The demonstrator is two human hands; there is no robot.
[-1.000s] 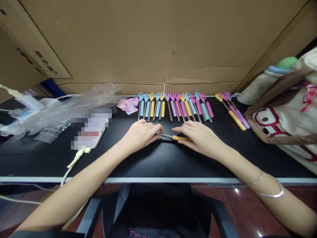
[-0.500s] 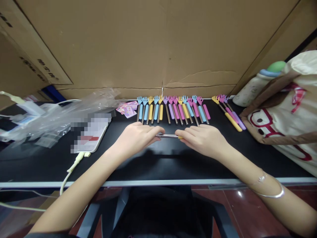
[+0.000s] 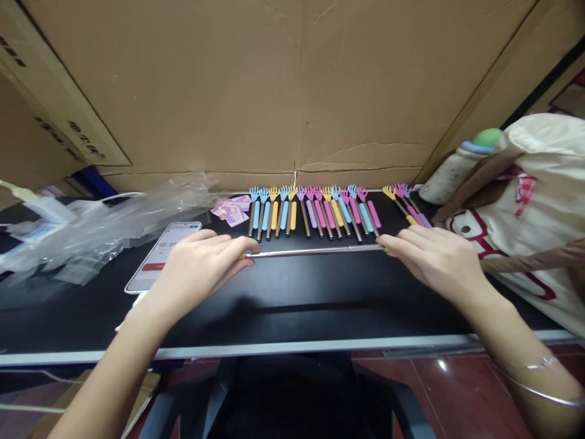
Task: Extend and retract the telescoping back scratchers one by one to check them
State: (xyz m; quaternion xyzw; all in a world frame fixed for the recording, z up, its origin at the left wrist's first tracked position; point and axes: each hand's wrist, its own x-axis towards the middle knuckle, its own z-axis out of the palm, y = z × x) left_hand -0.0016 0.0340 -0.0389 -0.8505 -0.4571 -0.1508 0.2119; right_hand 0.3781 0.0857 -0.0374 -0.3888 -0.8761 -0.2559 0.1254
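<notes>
A telescopic back scratcher point(image 3: 315, 250) is stretched out level above the black desk, its thin metal rod bare between my two hands. My left hand point(image 3: 201, 262) is closed around one end, where a bit of yellow shows. At the other end, the fingers of my right hand point(image 3: 434, 262) are wrapped round it and hide most of that part. Just beyond the rod lies a row of several short back scratchers point(image 3: 313, 213) in blue, yellow, pink and purple. A smaller group of back scratchers point(image 3: 406, 204) lies farther right, partly behind my right hand.
A phone point(image 3: 171, 238) with a timer, clear plastic bags point(image 3: 150, 210) and small printed cards point(image 3: 232, 211) lie on the left. To the right stand a cream cloth bag point(image 3: 548, 177) and a bottle point(image 3: 450, 174). Cardboard point(image 3: 297, 91) walls the back of the desk point(image 3: 301, 317).
My hands have moved apart, left and right, and the rod between them has lengthened greatly. The view has shifted slightly.
</notes>
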